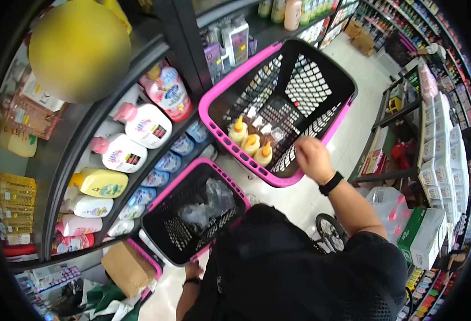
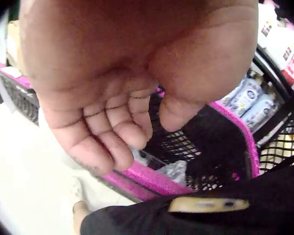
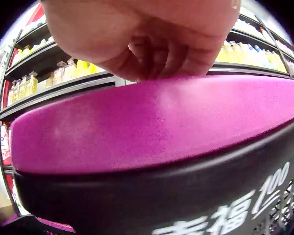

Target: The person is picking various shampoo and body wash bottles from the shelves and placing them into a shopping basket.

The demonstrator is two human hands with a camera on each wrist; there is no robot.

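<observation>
My right hand [image 1: 314,159] is at the right rim of a large black shopping basket [image 1: 214,101] with a pink edge. In the right wrist view its fingers [image 3: 174,56] curl over behind the pink rim [image 3: 152,122], which hides the fingertips; I cannot tell if they hold anything. Inside the basket stand three cream bottles [image 1: 250,140] with yellow-orange caps, beside several brownish bottles with white caps [image 1: 266,128]. My left hand [image 2: 117,98] hangs empty, fingers loosely bent, next to a smaller black basket [image 1: 155,227] with a pink rim.
Clear plastic wrap [image 1: 206,206] lies in the smaller basket. Shelves of pump bottles [image 1: 147,125] line the left side. A cardboard box [image 1: 128,267] sits at lower left. Across the aisle are a display rack [image 1: 393,134], a green-and-white box [image 1: 423,235] and a small wheel [image 1: 330,231].
</observation>
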